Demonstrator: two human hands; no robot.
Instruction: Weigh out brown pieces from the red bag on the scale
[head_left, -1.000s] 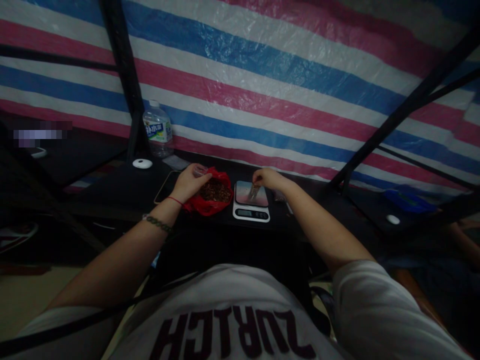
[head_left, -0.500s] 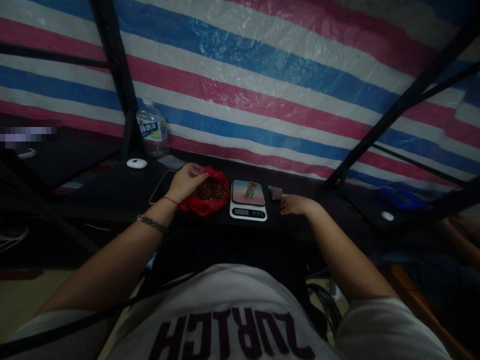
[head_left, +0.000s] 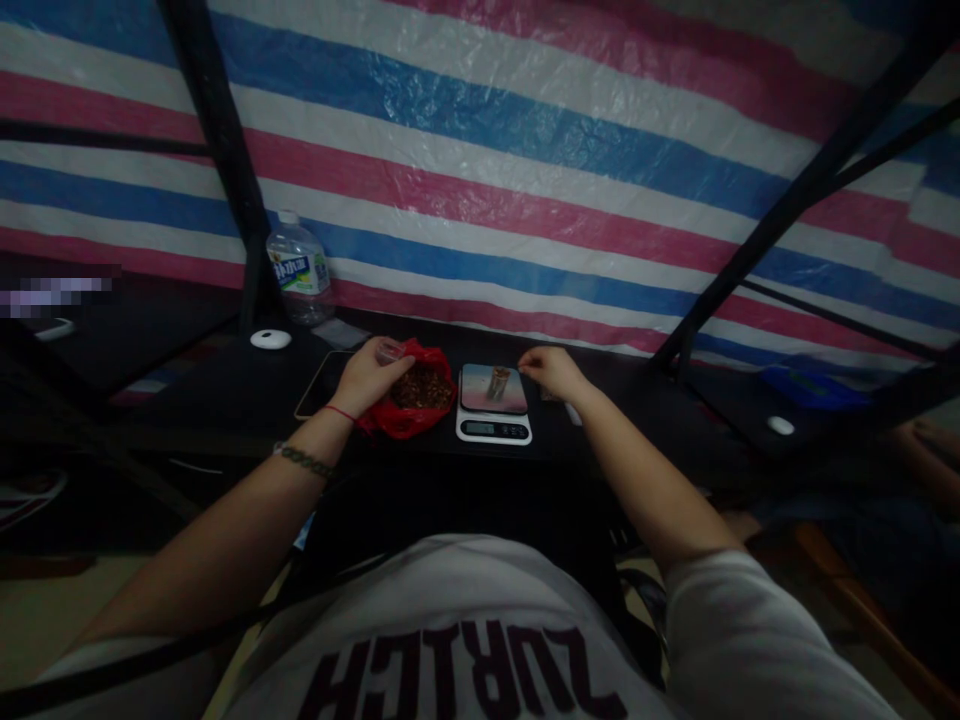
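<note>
My left hand (head_left: 369,377) is closed round a small clear plastic container (head_left: 390,351) at the left rim of a red plastic bag (head_left: 409,423). Brown granular bits (head_left: 424,386) fill the open bag. To its right is a white kitchen scale (head_left: 466,431), its display lit. On the weighing plate stands a small clear packet (head_left: 498,384) with brown contents. My right hand (head_left: 553,371) is pinched just off the plate's upper right edge; whatever its fingertips hold is too small to make out. A small clear bag (head_left: 551,395) lies partly hidden under that forearm.
A phone (head_left: 316,385) lies left of the red bag. Behind it are a large clear bottle (head_left: 301,275) and a white mouse (head_left: 271,340). Dark metal frame bars (head_left: 217,130) rise on both sides before a striped plastic sheet (head_left: 480,170). Another person's arm (head_left: 926,455) shows at far right.
My right hand has moved left and away from me, from beside the small clear bag to the scale's plate edge. My left hand stays at the red bag with the container.
</note>
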